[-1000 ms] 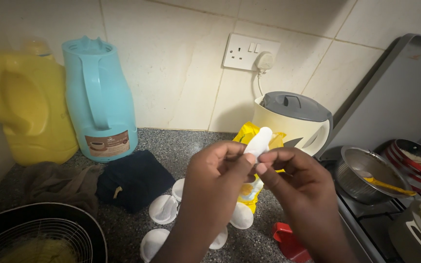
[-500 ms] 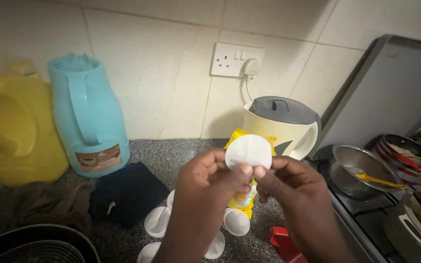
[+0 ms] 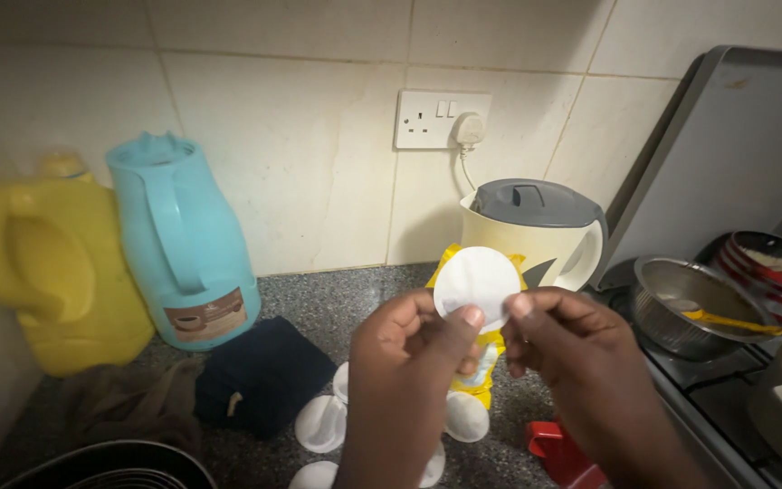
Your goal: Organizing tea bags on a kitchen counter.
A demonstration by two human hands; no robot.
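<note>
Left hand (image 3: pixel 409 362), right hand (image 3: pixel 581 353) pinching white disc (image 3: pixel 477 285); kettle (image 3: pixel 536 231) behind.

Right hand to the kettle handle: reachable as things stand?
Probably yes. The right hand sits just in front of the cream kettle, nothing standing between them. But it pinches the white round pad together with the left hand, so it isn't free.
</note>
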